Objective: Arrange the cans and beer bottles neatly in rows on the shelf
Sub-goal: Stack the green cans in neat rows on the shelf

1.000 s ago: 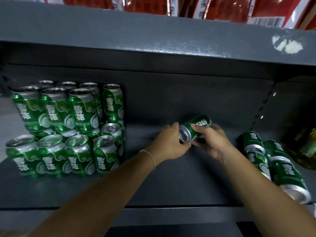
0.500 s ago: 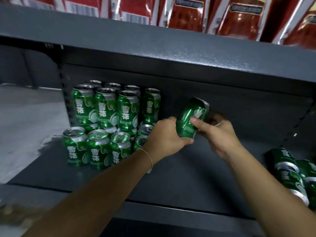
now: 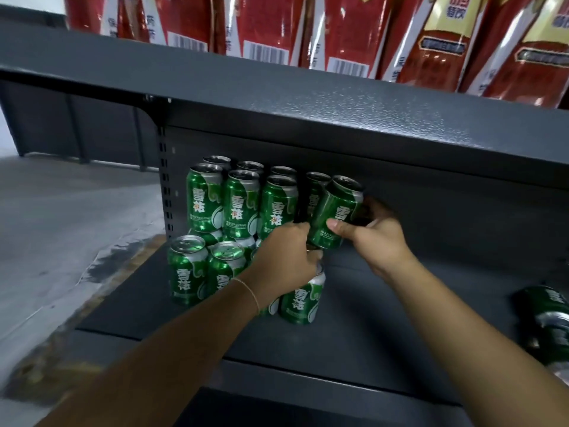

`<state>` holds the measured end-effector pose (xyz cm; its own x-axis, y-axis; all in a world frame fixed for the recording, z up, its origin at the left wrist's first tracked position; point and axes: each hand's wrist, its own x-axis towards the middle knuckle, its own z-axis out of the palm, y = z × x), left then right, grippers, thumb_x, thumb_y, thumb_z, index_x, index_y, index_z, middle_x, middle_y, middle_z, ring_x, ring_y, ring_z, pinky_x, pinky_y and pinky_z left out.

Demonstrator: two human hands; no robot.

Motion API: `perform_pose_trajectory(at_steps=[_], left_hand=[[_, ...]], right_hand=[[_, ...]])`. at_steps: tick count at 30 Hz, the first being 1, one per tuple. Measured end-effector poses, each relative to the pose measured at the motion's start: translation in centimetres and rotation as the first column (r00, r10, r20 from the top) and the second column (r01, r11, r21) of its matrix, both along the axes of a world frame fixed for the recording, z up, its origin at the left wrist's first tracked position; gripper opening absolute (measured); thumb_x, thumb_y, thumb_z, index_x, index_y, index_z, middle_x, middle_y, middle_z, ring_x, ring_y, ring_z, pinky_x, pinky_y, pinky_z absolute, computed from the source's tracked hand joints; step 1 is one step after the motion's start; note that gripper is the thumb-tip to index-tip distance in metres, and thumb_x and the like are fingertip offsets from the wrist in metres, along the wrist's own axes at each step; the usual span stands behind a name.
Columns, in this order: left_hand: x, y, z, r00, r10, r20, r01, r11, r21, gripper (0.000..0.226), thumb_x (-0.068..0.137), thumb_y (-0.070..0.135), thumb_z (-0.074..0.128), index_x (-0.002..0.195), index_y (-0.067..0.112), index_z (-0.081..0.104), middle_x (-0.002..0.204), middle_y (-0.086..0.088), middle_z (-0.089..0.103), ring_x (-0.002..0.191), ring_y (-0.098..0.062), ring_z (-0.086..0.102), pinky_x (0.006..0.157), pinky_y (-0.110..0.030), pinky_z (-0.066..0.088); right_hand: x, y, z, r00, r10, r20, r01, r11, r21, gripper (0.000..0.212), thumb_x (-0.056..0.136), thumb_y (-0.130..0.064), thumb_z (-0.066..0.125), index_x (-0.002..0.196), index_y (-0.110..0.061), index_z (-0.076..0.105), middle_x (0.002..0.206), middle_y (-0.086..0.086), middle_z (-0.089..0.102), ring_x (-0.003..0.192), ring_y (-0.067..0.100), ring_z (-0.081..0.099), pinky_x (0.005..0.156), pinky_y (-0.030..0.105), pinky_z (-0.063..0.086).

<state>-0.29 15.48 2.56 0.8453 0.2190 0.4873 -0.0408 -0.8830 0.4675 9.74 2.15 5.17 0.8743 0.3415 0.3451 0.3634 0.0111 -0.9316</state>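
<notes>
On the dark grey metal shelf point(image 3: 385, 306), head view only: a two-tier block of green aluminium beer cans point(image 3: 240, 208) stands at the left end, against the perforated upright. The upper tier rests on the tops of the lower cans.

The right hand point(image 3: 374, 238) grips one more green can, the held can point(image 3: 334, 212), thumb across its front and fingers wrapped behind. It is tilted, top leaning right, at the right end of the upper tier, just beside the neighbouring can there. Whether its base touches a can below is hidden by the hands.

The left hand point(image 3: 283, 257) sits at the base of the held can with fingers curled. It covers the top of a front lower can point(image 3: 300, 300). Cannot tell whether it grips anything or only steadies.

Further loose green cans lying on their sides point(image 3: 551, 322) are at the right end of the shelf, well apart from the block. Red packaged goods point(image 3: 348, 32) fill the shelf above.

Judgement: step in hand is seating the held can on the upper tier.
- Bring it upright before release.
- Centre its base rim on the lid beneath.
- Line it up with the row, label forward like its neighbours.
- Steady the lower can meanwhile; a knock could topple the stack.
- Loose cans remain, so the task is unfinished.
</notes>
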Motion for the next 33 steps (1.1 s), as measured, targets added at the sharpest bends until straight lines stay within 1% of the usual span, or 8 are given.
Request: perform_pose_trajectory(at_steps=[2,4,8,14,20,25,29,33], left_hand=[[-0.7,0.9,-0.3,0.999,0.029,-0.038,-0.026,0.997,0.073,0.034,0.087,0.035,0.058,0.104,0.006,0.063,0.099,-0.008,0.063,0.074,-0.02,0.06,0.069,-0.039,0.055],[-1.1,1.5,-0.6,0.998,0.027,-0.056,-0.02,0.992,0.122,0.033,0.088,0.034,0.055,0.1,0.005,0.065,0.096,-0.008,0.064,0.079,-0.021,0.061,0.07,-0.038,0.056],[-1.8,2.0,-1.1,0.995,-0.03,-0.095,0.046,0.986,0.163,0.031,0.091,0.032,0.052,0.081,0.006,0.065,0.079,-0.006,0.061,0.067,-0.018,0.057,0.06,-0.035,0.052],[-2.1,2.3,-1.3,0.992,-0.083,-0.094,0.102,0.97,0.22,0.03,0.091,0.033,0.051,0.084,0.009,0.067,0.083,-0.005,0.061,0.077,-0.021,0.058,0.068,-0.037,0.053],[-2.2,2.5,-1.4,0.993,-0.098,-0.069,0.11,0.969,0.219,0.029,0.091,0.036,0.051,0.089,0.013,0.068,0.085,-0.003,0.063,0.078,-0.02,0.059,0.067,-0.036,0.053],[-2.3,2.5,-1.4,0.993,-0.105,-0.045,0.113,0.968,0.225,0.029,0.093,0.036,0.051,0.087,0.012,0.067,0.082,-0.002,0.061,0.075,-0.018,0.057,0.062,-0.03,0.046],[-2.4,2.5,-1.4,0.994,-0.1,-0.052,0.11,0.966,0.236,0.029,0.093,0.036,0.051,0.086,0.012,0.066,0.081,-0.003,0.06,0.075,-0.019,0.056,0.061,-0.03,0.044],[-2.5,2.4,-1.3,0.994,-0.1,-0.044,0.107,0.967,0.23,0.027,0.093,0.034,0.052,0.087,0.01,0.064,0.085,-0.004,0.059,0.078,-0.02,0.056,0.063,-0.03,0.044]], right_hand=[[0.1,0.9,-0.5,1.0,-0.023,0.004,0.023,1.0,-0.008,0.05,0.071,-0.004,0.085,0.115,-0.013,0.063,0.098,0.002,0.075,0.09,0.016,0.073,0.085,0.038,0.059],[0.0,1.6,-0.8,0.999,-0.042,0.013,0.042,0.999,-0.02,0.05,0.072,-0.004,0.084,0.116,-0.013,0.062,0.098,0.001,0.075,0.088,0.014,0.073,0.083,0.035,0.06],[0.0,2.6,-1.3,0.998,-0.056,0.015,0.057,0.997,-0.043,0.049,0.074,-0.003,0.083,0.116,-0.015,0.062,0.098,0.001,0.075,0.089,0.013,0.073,0.08,0.031,0.06],[-0.3,3.5,-1.5,0.996,-0.077,0.042,0.08,0.992,-0.092,0.046,0.076,-0.003,0.081,0.116,-0.014,0.062,0.096,-0.002,0.073,0.084,0.008,0.072,0.075,0.025,0.058],[-0.6,3.9,-1.5,0.992,-0.081,0.094,0.093,0.986,-0.135,0.045,0.076,-0.004,0.081,0.116,-0.014,0.062,0.099,-0.002,0.073,0.09,0.012,0.071,0.085,0.033,0.059],[-0.6,3.8,-1.5,0.99,-0.085,0.111,0.105,0.978,-0.183,0.045,0.076,-0.009,0.082,0.115,-0.016,0.061,0.102,-0.002,0.072,0.094,0.014,0.07,0.089,0.038,0.058],[-0.9,3.9,-1.6,0.992,-0.064,0.112,0.084,0.979,-0.184,0.041,0.08,-0.005,0.078,0.114,-0.017,0.058,0.101,-0.004,0.069,0.093,0.011,0.068,0.092,0.038,0.056],[-1.1,3.7,-1.8,0.989,-0.072,0.128,0.095,0.978,-0.184,0.043,0.079,-0.01,0.08,0.115,-0.019,0.058,0.104,-0.003,0.071,0.097,0.013,0.069,0.093,0.04,0.056]])
